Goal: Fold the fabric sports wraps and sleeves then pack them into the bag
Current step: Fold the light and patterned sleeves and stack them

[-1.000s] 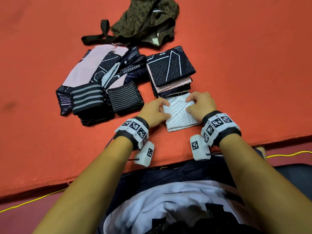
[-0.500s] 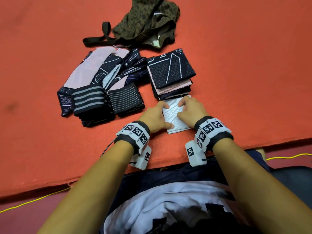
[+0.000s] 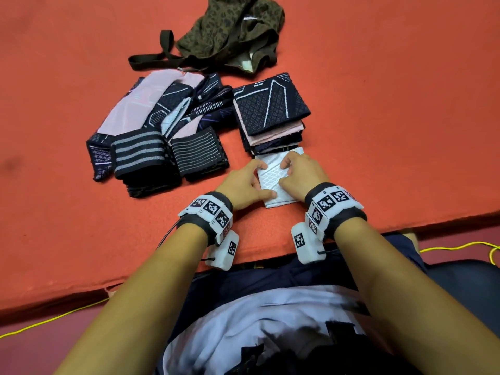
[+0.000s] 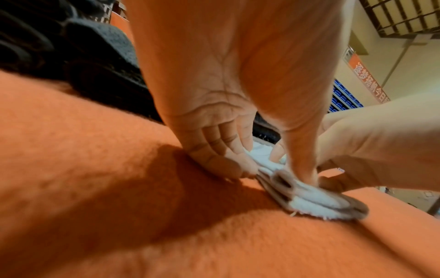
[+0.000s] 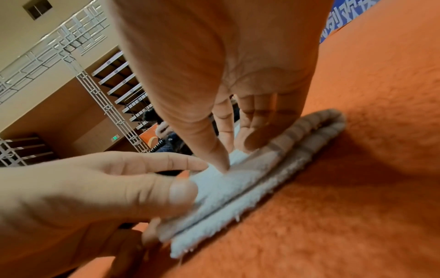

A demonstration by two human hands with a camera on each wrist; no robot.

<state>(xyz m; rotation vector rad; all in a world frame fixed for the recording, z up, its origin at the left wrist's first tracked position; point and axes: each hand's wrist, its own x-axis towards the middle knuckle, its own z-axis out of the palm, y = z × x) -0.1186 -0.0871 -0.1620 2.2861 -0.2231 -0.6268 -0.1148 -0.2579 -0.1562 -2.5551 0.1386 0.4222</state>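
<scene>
A folded white quilted sleeve (image 3: 272, 182) lies on the orange mat near its front edge. My left hand (image 3: 257, 182) pinches its left edge, thumb on top and fingers underneath, as the right wrist view shows on the sleeve (image 5: 221, 195). My right hand (image 3: 286, 173) presses down on the top of the sleeve with straight fingers and thumb tip (image 5: 223, 165). A stack of folded dark and pink sleeves (image 3: 270, 109) stands just beyond the white one. The olive camouflage bag (image 3: 232, 25) lies slumped at the far edge.
Left of the stack lies a heap of loose pink and navy sleeves (image 3: 151, 115), with two folded black striped wraps (image 3: 138, 152) (image 3: 198, 152) in front. The mat's front edge (image 3: 270, 255) runs under my wrists. A yellow cable (image 3: 460, 246) trails on the floor.
Both hands have drawn closer together and slid forward, and the white sleeve now shows narrower, up against the folded stack.
</scene>
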